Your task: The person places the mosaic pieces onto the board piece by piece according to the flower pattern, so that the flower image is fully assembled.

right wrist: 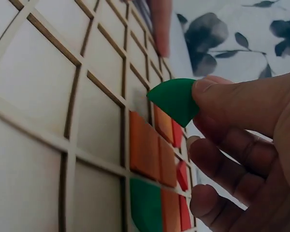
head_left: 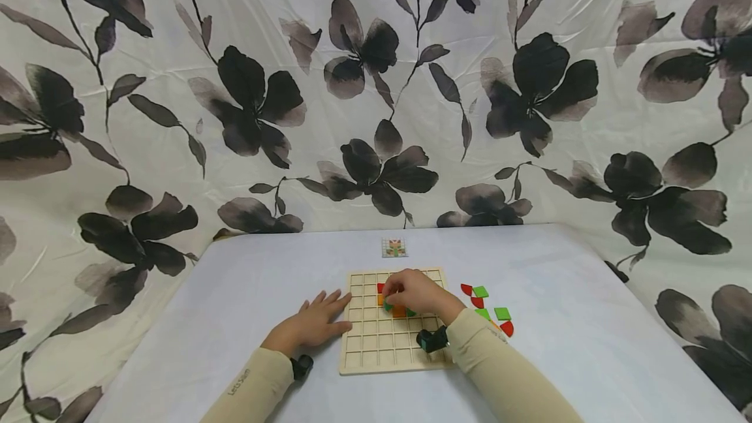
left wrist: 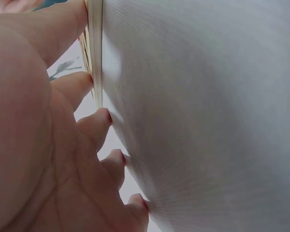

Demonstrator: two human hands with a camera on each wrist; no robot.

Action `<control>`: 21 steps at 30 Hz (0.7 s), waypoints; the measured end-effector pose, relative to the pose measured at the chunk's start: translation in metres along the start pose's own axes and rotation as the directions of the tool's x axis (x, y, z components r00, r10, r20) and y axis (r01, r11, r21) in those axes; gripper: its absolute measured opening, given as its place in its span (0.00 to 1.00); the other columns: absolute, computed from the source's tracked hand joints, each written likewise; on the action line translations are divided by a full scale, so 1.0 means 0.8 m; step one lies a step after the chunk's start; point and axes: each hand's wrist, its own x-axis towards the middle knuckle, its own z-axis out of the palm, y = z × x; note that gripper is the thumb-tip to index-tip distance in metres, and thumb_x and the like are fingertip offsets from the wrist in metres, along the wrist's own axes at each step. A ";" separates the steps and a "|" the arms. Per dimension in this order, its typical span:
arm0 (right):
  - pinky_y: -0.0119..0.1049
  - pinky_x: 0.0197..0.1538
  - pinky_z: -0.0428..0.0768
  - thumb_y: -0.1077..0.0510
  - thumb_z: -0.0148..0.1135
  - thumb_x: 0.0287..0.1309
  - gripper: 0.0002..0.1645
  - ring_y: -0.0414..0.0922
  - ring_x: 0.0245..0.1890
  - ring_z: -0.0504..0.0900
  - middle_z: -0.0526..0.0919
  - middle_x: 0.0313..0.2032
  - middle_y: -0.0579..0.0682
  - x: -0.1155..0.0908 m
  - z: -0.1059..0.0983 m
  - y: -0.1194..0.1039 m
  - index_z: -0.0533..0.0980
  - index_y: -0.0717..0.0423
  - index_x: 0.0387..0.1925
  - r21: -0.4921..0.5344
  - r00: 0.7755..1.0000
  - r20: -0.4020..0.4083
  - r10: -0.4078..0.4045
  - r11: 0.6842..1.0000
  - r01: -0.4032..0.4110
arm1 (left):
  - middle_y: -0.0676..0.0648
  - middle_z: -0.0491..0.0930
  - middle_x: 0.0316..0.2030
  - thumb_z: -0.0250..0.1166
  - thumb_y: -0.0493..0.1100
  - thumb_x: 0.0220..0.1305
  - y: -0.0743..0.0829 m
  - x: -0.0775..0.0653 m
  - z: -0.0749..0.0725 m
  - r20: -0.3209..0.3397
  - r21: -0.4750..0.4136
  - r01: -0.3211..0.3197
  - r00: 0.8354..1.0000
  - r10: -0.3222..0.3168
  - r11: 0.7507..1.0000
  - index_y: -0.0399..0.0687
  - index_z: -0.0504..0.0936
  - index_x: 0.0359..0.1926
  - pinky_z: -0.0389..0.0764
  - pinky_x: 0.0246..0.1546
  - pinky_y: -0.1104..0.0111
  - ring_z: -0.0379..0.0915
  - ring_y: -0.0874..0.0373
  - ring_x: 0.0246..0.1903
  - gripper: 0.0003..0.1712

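My right hand (head_left: 417, 291) pinches a green quarter-circle tile (right wrist: 175, 99) between thumb and finger, over the wooden grid board (head_left: 367, 352). In the right wrist view the tile's point reaches toward the squares left of the orange tiles (right wrist: 145, 146). Another green rounded tile (right wrist: 147, 205) lies in the grid beside the orange ones, with red tiles (right wrist: 182, 175) farther along. With fingers spread and straight, my left hand (head_left: 313, 324) rests at the board's left side. Its thumb and fingertips touch the board edge (left wrist: 95, 53) and the table in the left wrist view.
Right of the board lie several loose tiles, among them a green one (head_left: 502, 313) and a red one (head_left: 507, 329); my right sleeve partly covers others. A small pattern card (head_left: 393, 248) sits behind the board on the white table (head_left: 264, 266). Floral cloth (head_left: 364, 168) hangs behind.
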 end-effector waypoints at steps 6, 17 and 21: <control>0.35 0.40 0.76 0.60 0.62 0.62 0.06 0.38 0.32 0.76 0.84 0.31 0.40 0.014 0.013 -0.009 0.84 0.49 0.32 -0.079 1.000 0.031 -0.005 0.997 0.007 | 0.43 0.54 0.75 0.56 0.63 0.67 -0.002 -0.001 0.001 -0.003 -0.001 -0.001 1.000 0.001 1.000 0.55 0.59 0.74 0.43 0.70 0.37 0.41 0.37 0.75 0.40; 0.31 0.44 0.79 0.60 0.66 0.59 0.03 0.35 0.35 0.79 0.84 0.34 0.41 0.012 0.024 -0.009 0.84 0.48 0.33 -0.260 0.994 0.055 -0.098 0.959 0.109 | 0.44 0.53 0.75 0.55 0.64 0.66 -0.003 0.003 0.005 -0.003 -0.005 -0.004 1.000 0.004 1.000 0.57 0.58 0.74 0.43 0.71 0.38 0.41 0.38 0.75 0.40; 0.30 0.43 0.79 0.55 0.68 0.58 0.03 0.36 0.37 0.79 0.84 0.36 0.40 0.006 0.026 -0.012 0.85 0.47 0.35 -0.333 0.995 0.038 -0.094 0.938 0.101 | 0.44 0.53 0.75 0.56 0.65 0.66 -0.003 0.003 0.003 0.001 -0.001 0.011 1.000 -0.011 1.000 0.57 0.58 0.74 0.42 0.71 0.37 0.41 0.38 0.75 0.41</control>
